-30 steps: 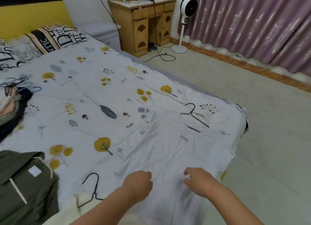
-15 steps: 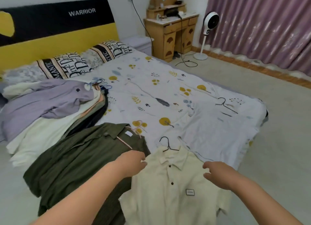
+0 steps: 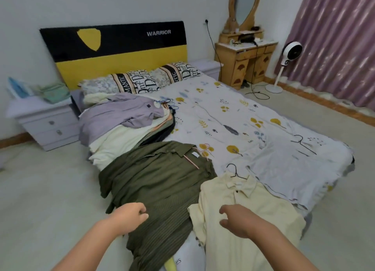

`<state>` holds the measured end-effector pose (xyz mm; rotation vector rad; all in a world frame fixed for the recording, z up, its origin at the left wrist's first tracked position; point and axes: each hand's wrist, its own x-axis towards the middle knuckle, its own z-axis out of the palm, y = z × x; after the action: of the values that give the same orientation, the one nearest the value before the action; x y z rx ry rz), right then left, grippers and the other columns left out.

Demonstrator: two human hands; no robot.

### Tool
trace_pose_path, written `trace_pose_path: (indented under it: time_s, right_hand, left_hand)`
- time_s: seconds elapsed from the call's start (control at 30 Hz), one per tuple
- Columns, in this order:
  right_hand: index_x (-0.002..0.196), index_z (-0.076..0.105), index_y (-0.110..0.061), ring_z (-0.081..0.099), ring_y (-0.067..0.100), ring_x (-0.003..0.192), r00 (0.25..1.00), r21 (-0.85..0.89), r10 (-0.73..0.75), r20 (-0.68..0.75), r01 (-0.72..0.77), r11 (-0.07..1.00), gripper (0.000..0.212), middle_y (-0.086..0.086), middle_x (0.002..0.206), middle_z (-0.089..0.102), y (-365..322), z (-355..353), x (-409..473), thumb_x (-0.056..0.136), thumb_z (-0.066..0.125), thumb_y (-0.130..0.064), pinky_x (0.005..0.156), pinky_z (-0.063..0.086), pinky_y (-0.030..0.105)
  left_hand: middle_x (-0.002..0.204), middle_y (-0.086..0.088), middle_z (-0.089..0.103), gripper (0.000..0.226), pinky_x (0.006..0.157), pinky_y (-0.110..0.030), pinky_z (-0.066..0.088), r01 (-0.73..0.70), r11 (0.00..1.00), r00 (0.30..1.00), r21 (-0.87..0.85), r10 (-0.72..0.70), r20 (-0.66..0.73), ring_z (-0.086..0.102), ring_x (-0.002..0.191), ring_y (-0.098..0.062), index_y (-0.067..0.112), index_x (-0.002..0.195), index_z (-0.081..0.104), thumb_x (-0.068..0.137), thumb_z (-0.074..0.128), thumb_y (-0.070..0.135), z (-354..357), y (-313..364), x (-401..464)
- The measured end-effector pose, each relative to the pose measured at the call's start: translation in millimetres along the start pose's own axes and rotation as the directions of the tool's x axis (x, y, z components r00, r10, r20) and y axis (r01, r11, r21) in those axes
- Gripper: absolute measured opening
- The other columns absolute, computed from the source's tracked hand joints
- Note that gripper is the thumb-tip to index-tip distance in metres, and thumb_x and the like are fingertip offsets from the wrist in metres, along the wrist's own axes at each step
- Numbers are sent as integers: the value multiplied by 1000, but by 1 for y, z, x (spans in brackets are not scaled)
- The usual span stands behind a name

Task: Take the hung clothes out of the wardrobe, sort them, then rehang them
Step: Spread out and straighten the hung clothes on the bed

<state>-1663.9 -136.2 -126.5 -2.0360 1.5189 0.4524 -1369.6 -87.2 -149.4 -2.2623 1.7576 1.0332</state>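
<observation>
Clothes lie spread on the bed (image 3: 233,112). A cream shirt (image 3: 249,206) on a black hanger (image 3: 234,170) lies at the near edge, with a dark green shirt (image 3: 158,181) to its left. A white T-shirt (image 3: 288,161) with a black hanger (image 3: 302,144) lies to the right. Further back sits a pile of clothes (image 3: 123,124) topped by a lilac shirt. My left hand (image 3: 129,215) hovers over the green shirt's lower part, fingers loosely curled, holding nothing. My right hand (image 3: 237,220) hovers over the cream shirt, fingers loosely curled and empty.
A pale nightstand (image 3: 46,122) stands left of the bed and a wooden dressing table (image 3: 245,62) with a mirror at the back right. A white standing fan (image 3: 288,62) and a trailing cable sit by the purple curtain (image 3: 334,47). Bare floor surrounds the bed.
My view has swung left and back from the white T-shirt to the whole bed. Both hands moved left, from the T-shirt to above the green and cream shirts.
</observation>
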Motion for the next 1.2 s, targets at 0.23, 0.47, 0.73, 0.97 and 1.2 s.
trace_pose_path:
  time_s: [0.23, 0.47, 0.73, 0.97, 1.2]
  right_hand:
    - [139, 39, -21, 47, 17, 124, 999, 65, -41, 31, 39, 997, 45, 4, 139, 46, -16, 37, -17, 97, 42, -34, 97, 38, 24]
    - [139, 39, -19, 41, 16, 131, 993, 41, 3, 117, -8, 999, 46, 3, 145, 40, -33, 64, -20, 97, 43, -35, 100, 33, 19]
    - [135, 42, -12, 46, 22, 126, 996, -26, 89, 28, -88, 996, 42, 7, 140, 46, -144, 44, 37, 97, 41, -30, 101, 39, 28]
    - [137, 43, -16, 45, 23, 128, 998, 35, -42, 54, 40, 999, 46, 6, 140, 47, -307, 44, 94, 95, 45, -34, 103, 38, 30]
    - [135, 47, -22, 46, 22, 126, 980, 30, -68, 188, 64, 998, 45, 4, 137, 48, -378, 43, 137, 92, 47, -36, 102, 39, 29]
  left_hand:
    - [125, 0, 56, 37, 94, -22, 40, 101, 962, 990, -255, -122, -66, 53, 113, -12, 16, 130, 50, 96, 46, 31, 38, -38, -75]
    - [129, -1, 52, 37, 94, -21, 39, 120, 944, 991, -306, -133, -21, 51, 114, -13, 18, 129, 48, 96, 45, 34, 36, -74, -95]
    - [122, 0, 54, 35, 91, -21, 39, 65, 937, 997, -345, -76, -20, 52, 109, -14, 18, 127, 49, 96, 45, 33, -16, -168, -54]
    - [112, 4, 56, 32, 84, -17, 38, 107, 935, 992, -339, -124, -28, 54, 101, -9, 22, 122, 52, 94, 48, 38, -74, -305, -25]
    - [94, 8, 56, 9, 66, -2, 33, 154, 921, 978, -357, -193, -78, 54, 88, -3, 31, 91, 47, 90, 56, 33, -116, -384, 3]
